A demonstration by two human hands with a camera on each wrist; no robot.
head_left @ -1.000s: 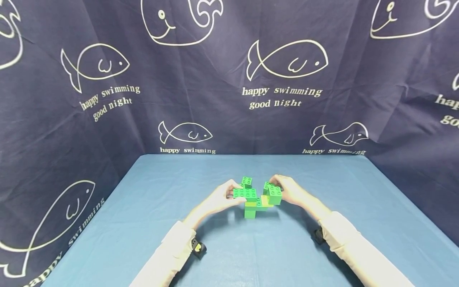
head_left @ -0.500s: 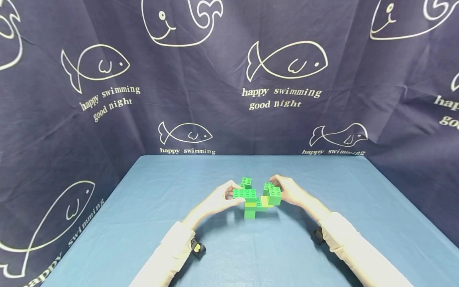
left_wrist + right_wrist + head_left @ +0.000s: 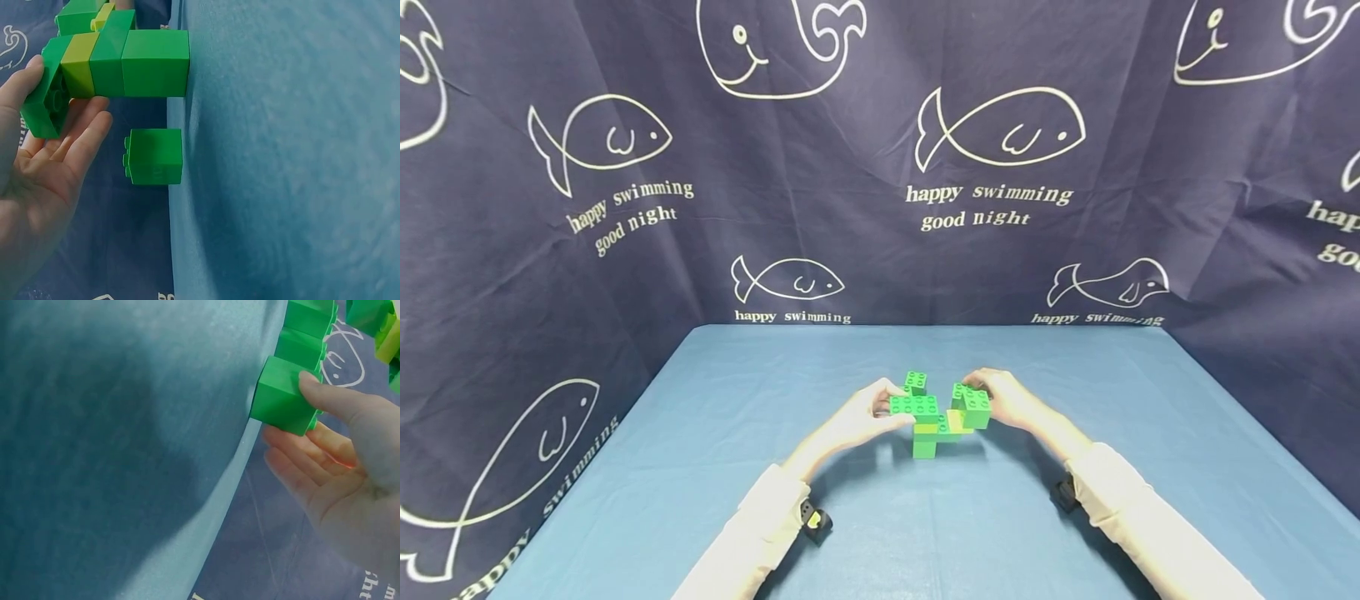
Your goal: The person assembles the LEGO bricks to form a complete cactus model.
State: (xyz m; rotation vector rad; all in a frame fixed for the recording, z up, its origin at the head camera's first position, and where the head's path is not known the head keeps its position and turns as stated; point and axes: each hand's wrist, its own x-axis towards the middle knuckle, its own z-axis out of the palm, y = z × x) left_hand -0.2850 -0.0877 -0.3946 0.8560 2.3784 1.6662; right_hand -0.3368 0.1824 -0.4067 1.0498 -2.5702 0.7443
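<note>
A build of green and lime toy building bricks stands at mid-table. My left hand [image 3: 868,414] pinches the long green brick [image 3: 914,406] on its left top; in the left wrist view the thumb lies on one side of that brick [image 3: 47,103] and the fingers pass behind. Below it come a lime layer [image 3: 79,65] and green bricks [image 3: 156,64]. At the right end, my right hand [image 3: 1011,398] is at the green bricks [image 3: 976,408]. In the right wrist view its thumb and fingers grip a green brick [image 3: 284,397]; which one this is in the head view is partly hidden.
Behind the left hand shows another green brick [image 3: 916,380], also seen as a cube-like brick [image 3: 156,156] in the left wrist view. A blue cloth covers the table [image 3: 775,375]. Around it hangs a dark blue curtain [image 3: 865,233] with white fish drawings.
</note>
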